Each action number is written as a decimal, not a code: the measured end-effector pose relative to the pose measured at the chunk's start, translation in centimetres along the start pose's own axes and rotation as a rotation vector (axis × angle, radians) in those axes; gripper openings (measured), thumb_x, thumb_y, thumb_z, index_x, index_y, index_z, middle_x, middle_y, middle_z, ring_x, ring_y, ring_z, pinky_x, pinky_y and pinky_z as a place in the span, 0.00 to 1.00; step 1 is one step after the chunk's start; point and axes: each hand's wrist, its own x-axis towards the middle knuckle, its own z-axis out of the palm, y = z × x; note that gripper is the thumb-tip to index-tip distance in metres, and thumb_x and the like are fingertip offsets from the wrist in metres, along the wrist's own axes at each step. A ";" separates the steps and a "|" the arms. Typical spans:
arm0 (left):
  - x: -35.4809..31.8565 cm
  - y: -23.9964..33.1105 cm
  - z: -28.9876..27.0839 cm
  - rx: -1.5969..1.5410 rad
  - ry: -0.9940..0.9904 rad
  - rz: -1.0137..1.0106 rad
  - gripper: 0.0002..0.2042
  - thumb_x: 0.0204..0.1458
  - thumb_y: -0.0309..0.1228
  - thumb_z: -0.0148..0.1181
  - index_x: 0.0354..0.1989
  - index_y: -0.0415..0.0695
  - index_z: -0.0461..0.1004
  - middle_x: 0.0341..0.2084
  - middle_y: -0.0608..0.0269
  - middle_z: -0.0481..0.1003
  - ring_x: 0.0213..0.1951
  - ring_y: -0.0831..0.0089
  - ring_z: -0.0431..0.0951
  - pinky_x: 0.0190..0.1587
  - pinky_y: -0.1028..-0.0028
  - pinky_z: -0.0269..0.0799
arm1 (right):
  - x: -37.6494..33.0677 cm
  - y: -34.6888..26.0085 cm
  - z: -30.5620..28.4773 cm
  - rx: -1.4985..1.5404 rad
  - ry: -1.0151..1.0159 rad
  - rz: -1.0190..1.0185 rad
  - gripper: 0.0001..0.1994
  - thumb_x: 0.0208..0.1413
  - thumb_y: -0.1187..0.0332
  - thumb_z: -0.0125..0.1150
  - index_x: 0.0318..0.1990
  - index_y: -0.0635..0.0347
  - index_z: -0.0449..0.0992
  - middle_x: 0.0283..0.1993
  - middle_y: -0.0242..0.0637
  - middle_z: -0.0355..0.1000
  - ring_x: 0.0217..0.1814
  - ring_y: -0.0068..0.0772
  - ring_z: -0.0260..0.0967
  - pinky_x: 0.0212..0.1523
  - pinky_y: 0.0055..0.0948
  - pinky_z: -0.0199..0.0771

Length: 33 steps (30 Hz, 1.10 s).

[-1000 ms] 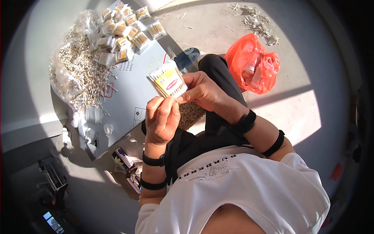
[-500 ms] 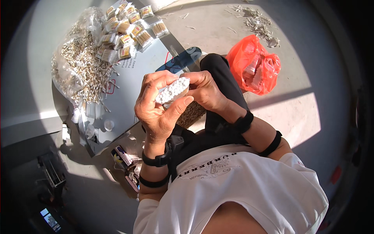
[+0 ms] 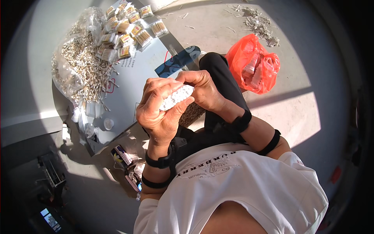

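Grey table [image 3: 127, 93], loose cotton swabs [image 3: 80, 70] heaped along its left side. Red plastic bag [image 3: 241, 56], right of table. Small swab packs [image 3: 125, 27], clustered at table's far end. Left hand [image 3: 156, 111], curled around, and right hand [image 3: 206, 91], pinching one end: both hold swab bundle [image 3: 176, 97], white tips uppermost, near table's right edge.

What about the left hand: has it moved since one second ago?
Yes: the left hand has moved up the view, judged against the grey board.
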 end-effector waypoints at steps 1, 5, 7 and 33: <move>0.0 -0.1 0.0 0.005 -0.002 0.026 0.16 0.35 0.26 0.74 0.32 0.37 0.75 0.29 0.59 0.76 0.32 0.65 0.74 0.36 0.70 0.71 | 0.0 0.0 0.0 -0.040 -0.002 -0.010 0.02 0.50 0.78 0.63 0.31 0.65 0.75 0.29 0.25 0.71 0.33 0.10 0.63 0.34 0.16 0.65; 0.1 -0.1 0.1 0.010 -0.009 0.087 0.14 0.35 0.26 0.73 0.31 0.38 0.75 0.29 0.59 0.76 0.32 0.64 0.74 0.36 0.69 0.71 | -0.1 0.0 0.1 0.009 0.009 0.007 0.02 0.50 0.78 0.63 0.31 0.65 0.76 0.29 0.25 0.71 0.34 0.10 0.63 0.34 0.17 0.65; 0.1 0.1 0.1 0.022 -0.018 0.107 0.14 0.35 0.26 0.73 0.31 0.38 0.75 0.29 0.59 0.76 0.32 0.64 0.74 0.36 0.69 0.71 | -0.1 -0.1 0.1 -0.013 -0.004 0.007 0.03 0.50 0.78 0.63 0.32 0.65 0.76 0.28 0.25 0.71 0.33 0.10 0.64 0.34 0.17 0.65; 0.0 0.6 -0.9 0.064 -0.052 0.121 0.17 0.36 0.28 0.74 0.34 0.37 0.75 0.31 0.58 0.76 0.33 0.63 0.74 0.36 0.69 0.72 | 0.0 -0.3 0.6 0.028 -0.031 0.056 0.03 0.48 0.81 0.62 0.29 0.64 0.75 0.27 0.23 0.69 0.32 0.10 0.62 0.33 0.16 0.63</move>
